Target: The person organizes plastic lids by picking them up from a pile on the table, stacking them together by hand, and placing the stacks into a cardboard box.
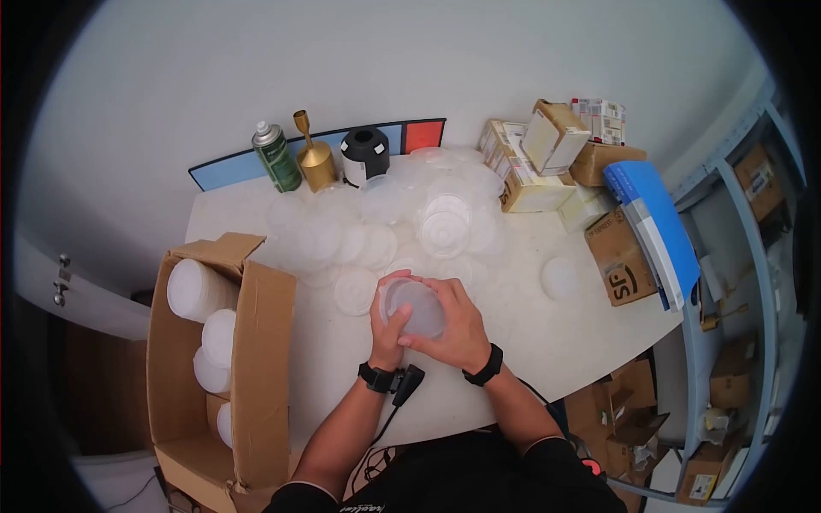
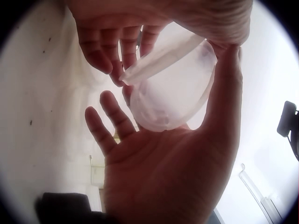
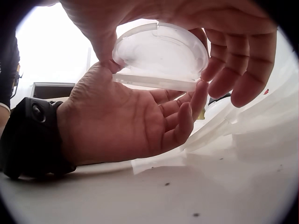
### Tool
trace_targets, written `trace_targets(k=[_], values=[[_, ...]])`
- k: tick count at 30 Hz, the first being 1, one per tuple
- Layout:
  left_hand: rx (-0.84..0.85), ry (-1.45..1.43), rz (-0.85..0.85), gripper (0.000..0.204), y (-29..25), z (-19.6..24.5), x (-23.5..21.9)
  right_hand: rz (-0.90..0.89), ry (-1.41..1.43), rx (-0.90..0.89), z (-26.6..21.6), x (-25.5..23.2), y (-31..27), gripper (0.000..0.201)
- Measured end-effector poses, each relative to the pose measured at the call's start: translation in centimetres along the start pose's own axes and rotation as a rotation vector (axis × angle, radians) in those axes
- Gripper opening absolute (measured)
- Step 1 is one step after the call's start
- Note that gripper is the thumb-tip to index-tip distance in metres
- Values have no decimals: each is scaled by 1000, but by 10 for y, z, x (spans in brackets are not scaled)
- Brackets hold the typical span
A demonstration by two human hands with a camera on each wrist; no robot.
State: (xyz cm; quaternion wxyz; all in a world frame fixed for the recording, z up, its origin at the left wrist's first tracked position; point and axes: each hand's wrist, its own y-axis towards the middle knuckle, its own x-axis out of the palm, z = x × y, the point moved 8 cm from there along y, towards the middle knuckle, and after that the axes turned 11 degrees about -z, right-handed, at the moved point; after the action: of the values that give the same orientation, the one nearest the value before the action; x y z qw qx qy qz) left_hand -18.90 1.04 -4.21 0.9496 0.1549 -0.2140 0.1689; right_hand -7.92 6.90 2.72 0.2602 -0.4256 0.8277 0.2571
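on my head feed, both hands are up over the near part of the white surface (image 1: 530, 342), together holding a translucent round plastic piece (image 1: 417, 309). my left hand (image 1: 385, 338) is partly closed on it, thumb over the near face and fingers curled at the rim. my right hand (image 1: 462, 325) grips the other side between thumb and fingers; the left wrist feed shows two of its fingers spread away from the rim. i can't tell whether this is one piece or several nested.

just beyond the hands lies a broad heap of translucent discs (image 1: 445, 227), with a lone disc (image 1: 560, 279) to the right. the cardboard box (image 1: 265, 368) at left holds stacked white round pieces (image 1: 198, 289). at the back i see a spray can (image 1: 278, 158), and at right a blue binder (image 1: 654, 218) beside an sf carton (image 1: 620, 258).
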Motion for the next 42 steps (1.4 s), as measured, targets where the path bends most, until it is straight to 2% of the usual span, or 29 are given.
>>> trace_targets(k=[6, 9, 12, 16, 21, 24, 29, 32, 38, 42], values=[[-79, -175, -7, 70, 1, -7, -3, -51, -1, -172, -13, -4, -1, 87], [-103, -187, -13, 70, 0, -9, -7, -63, -65, -299, -18, -10, -2, 78], [-98, -181, -21, 68, 1, -6, -5, -124, -62, -303, -7, -8, -2, 68], [-70, -193, -20, 67, 2, -6, 1, -109, 27, -223, 2, -14, -2, 63], [-39, -80, -42, 88, 0, -4, 1, 89, 36, -128, 14, -27, -5, 62], [-8, 21, -84, 99, 2, -7, 3, 138, 22, -104, 12, -20, -6, 60], [-17, -30, -113, 110, 4, -8, 10, 133, -20, -78, 4, -11, -5, 59], [-78, -22, -98, 119, 4, -7, 13, 109, -12, -80, 5, -9, -5, 61], [-50, -118, -128, 109, 2, -9, 17, 104, -27, -111, 1, -7, -3, 65], [-65, -70, -131, 107, 2, -11, 16, 87, -57, -92, 4, -3, -3, 65]])
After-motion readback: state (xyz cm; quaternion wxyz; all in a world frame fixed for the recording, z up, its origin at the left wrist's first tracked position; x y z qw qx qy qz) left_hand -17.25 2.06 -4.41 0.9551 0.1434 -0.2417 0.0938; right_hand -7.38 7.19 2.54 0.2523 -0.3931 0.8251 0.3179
